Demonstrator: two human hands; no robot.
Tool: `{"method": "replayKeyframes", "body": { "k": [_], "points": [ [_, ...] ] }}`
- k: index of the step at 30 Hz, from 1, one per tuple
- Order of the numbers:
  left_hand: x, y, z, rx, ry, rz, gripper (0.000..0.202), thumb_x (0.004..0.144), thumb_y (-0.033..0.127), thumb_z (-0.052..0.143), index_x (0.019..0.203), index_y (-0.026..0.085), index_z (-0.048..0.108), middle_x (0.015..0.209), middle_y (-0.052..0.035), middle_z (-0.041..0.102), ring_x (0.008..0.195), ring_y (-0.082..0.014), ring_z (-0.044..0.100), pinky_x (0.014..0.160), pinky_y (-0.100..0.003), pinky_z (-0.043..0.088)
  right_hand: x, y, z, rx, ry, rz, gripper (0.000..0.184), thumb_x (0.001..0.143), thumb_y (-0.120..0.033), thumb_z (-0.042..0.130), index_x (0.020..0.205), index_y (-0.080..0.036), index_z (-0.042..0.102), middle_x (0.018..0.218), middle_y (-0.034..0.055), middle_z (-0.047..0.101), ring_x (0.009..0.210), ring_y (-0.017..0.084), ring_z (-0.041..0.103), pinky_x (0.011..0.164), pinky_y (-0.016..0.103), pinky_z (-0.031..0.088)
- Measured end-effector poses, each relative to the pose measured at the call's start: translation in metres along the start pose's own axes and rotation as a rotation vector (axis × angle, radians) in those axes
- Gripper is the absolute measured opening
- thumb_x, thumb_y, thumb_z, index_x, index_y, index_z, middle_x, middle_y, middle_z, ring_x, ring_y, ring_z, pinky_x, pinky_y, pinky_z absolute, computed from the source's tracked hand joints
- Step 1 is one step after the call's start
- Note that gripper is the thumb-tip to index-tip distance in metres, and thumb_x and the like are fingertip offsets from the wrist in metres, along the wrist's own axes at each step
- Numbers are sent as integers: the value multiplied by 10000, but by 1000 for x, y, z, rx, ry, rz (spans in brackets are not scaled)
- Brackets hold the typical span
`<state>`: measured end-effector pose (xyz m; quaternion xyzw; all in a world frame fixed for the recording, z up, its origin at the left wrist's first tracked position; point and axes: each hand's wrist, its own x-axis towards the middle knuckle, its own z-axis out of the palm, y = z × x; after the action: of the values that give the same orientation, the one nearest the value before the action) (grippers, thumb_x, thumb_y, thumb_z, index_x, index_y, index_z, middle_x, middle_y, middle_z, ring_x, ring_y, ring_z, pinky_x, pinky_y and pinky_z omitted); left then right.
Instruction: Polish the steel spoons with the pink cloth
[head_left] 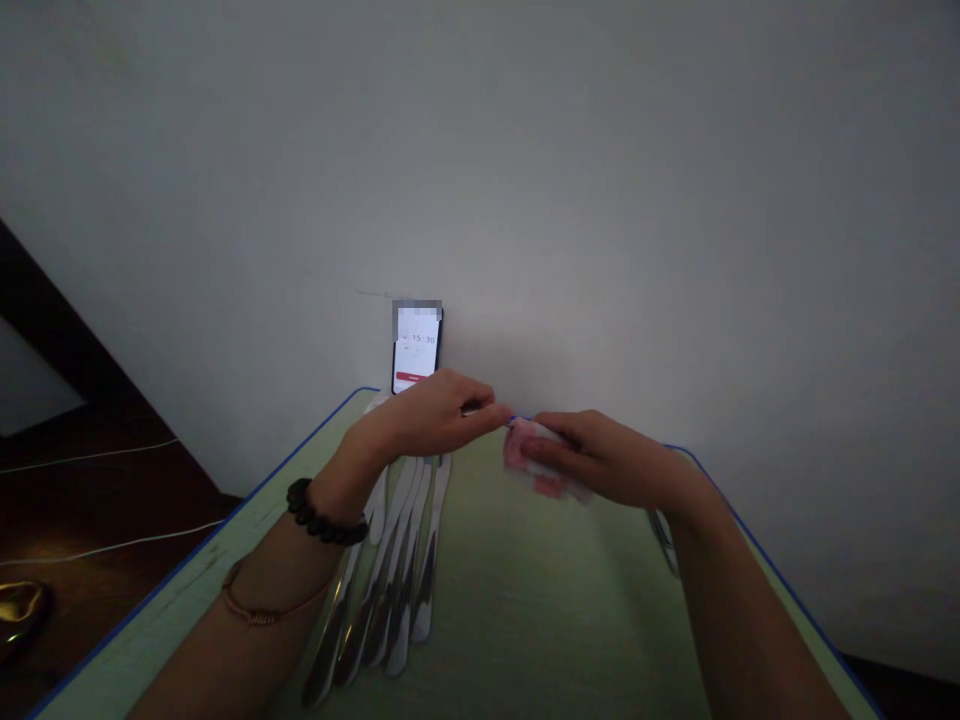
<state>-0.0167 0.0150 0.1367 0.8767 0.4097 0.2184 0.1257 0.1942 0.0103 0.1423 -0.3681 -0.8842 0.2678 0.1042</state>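
Note:
My left hand is closed with the fingers bent round a thin metal piece of cutlery. Most of that piece is hidden by my hands, so its exact kind does not show. A pink and white cloth, slightly blurred, is gripped in my right hand and lies against the far end of the piece. Both hands are over the back of the table. Below my left wrist, several table knives lie side by side, their upper ends partly covered by my hand and arm.
A phone showing a timer leans on the pale wall at the table's back edge. More metal cutlery lies beside my right forearm, mostly hidden. The green table has a blue rim. White cables cross the dark floor at left.

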Motion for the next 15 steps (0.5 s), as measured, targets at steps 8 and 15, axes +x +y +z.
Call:
{"method": "replayKeyframes", "body": {
  "k": [8,15],
  "points": [
    [4,9,1,56,52,95,368,865,319,365,585,130,512,484,45,405,467,-71,329,485,-230,208,6,-10,3,-17,133,-72,388,886,-461,371,789,-149,579,568,-25,469,528,84,387,509,210,270],
    [4,5,2,35,21,87,363,860,349,370,607,135,517,486,53,392,464,-66,327,478,-219,209,8,-6,5,-1,129,-57,426,884,-483,360,839,-148,619,573,-22,497,498,75,400,502,210,276]
  ]
}}
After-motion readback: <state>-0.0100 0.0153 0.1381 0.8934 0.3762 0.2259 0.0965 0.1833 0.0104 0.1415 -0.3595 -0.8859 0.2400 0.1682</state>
